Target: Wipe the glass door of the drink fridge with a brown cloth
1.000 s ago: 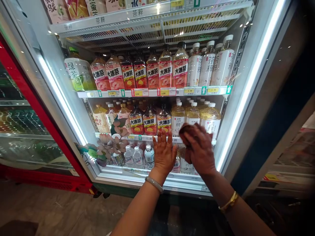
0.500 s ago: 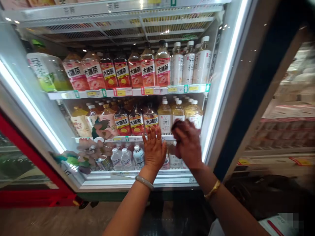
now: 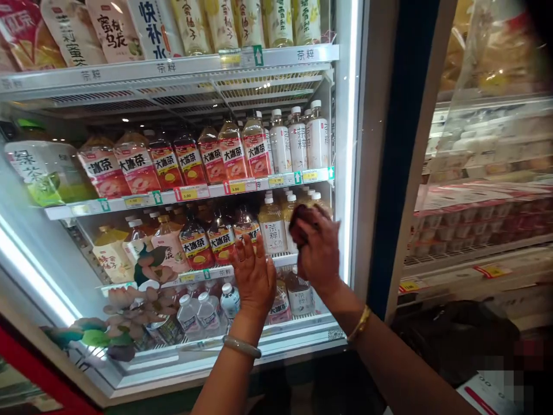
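My left hand is open, its fingers spread and laid against the glass door of a lit drinks cooler; a grey bangle circles the wrist. To its right, my right hand is closed around a dark reddish cloth held at the glass. Parts of that hand are blurred, and the cloth is bunched. Behind the glass, a dark iced tea bottle stands beyond my left fingertips. A pale yellow tea bottle shows between the hands, and others are partly hidden by the right one.
More bottles line the upper shelf and the middle shelf. Flower decals mark the door's lower left. A bright light strip runs down the right side. Another display case stands at right, with a dark bag below.
My view has turned up and to the right, so more of the upper shelf shows. My left hand stays flat near the same bottles; my right hand still grips the cloth at the glass.
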A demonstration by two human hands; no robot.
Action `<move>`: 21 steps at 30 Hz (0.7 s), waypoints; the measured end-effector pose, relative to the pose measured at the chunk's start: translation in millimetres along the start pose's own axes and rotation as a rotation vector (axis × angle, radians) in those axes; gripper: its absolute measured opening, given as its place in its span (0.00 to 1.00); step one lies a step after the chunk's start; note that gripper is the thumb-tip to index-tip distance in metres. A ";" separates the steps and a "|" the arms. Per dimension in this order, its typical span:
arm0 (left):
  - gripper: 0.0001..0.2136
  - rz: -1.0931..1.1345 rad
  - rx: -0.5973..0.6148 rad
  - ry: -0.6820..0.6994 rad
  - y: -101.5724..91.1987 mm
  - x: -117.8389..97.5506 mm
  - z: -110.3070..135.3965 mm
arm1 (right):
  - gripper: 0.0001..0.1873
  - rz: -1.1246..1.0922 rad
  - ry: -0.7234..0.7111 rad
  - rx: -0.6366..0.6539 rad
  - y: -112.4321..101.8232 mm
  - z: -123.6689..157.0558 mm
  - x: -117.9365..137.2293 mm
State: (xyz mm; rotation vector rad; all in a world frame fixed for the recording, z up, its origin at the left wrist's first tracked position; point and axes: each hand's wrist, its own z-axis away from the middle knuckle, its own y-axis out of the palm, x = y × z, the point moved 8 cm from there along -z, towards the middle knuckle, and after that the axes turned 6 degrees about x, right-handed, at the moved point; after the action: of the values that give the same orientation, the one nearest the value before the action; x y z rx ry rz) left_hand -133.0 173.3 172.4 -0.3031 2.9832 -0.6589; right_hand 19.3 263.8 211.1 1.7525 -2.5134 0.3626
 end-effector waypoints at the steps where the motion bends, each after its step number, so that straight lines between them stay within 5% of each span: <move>1: 0.35 0.013 -0.026 -0.005 -2.9 1.1 -6.3 | 0.26 0.017 -0.076 0.047 7.3 -1.0 13.3; 4: 0.34 0.062 -0.068 -0.012 -8.2 2.4 -23.6 | 0.21 0.074 -0.301 0.175 21.9 14.7 35.4; 6: 0.32 0.089 -0.067 -0.013 -8.8 0.6 -31.4 | 0.20 0.083 -0.335 0.186 16.9 26.8 26.0; 14: 0.33 0.189 0.069 -0.192 11.4 -7.4 -37.2 | 0.28 0.145 0.061 0.004 -6.6 -7.0 -54.2; 17: 0.33 0.174 0.085 -0.201 15.3 -8.4 -33.0 | 0.30 0.153 0.049 -0.006 13.2 -16.8 -32.0; 21: 0.35 0.181 0.062 -0.161 16.4 -3.4 -23.5 | 0.25 0.062 -0.198 0.040 29.2 7.6 18.5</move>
State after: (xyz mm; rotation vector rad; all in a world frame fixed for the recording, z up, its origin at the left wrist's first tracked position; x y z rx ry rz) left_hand -135.2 198.2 186.8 -0.0760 2.7881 -0.6709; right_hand -13.8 254.7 202.3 1.8112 -2.7185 0.2552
